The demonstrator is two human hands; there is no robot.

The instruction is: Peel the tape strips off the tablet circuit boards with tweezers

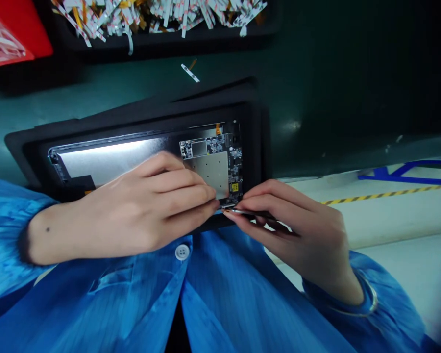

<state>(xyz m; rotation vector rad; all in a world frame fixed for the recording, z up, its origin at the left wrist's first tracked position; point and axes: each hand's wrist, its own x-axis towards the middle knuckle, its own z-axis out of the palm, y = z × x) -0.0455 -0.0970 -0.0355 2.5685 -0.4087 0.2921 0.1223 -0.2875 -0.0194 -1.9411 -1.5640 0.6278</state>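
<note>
Right hand (297, 230) pinches a thin metal tool (242, 211) at the edge of a circuit board (213, 169). Left hand (143, 201) lies half open on the board. The board sits bare in an open tablet (110, 159), with no back on, inside a black tray (20, 144).

Two hands (143, 206) show, and one slim metal tool (242, 211) sits in the right one. There is one opened tablet (110, 162) with one circuit board (213, 162), lying in one black holder (18, 144). The desk (316, 98) carries one tray (150, 46) of paper strips (161, 14), too many to count, and one loose strip (189, 72). One red box (33, 29), one coat button (182, 252), one yellow-and-black tape line (382, 196) and one blue floor marking (400, 171) also show.
</note>
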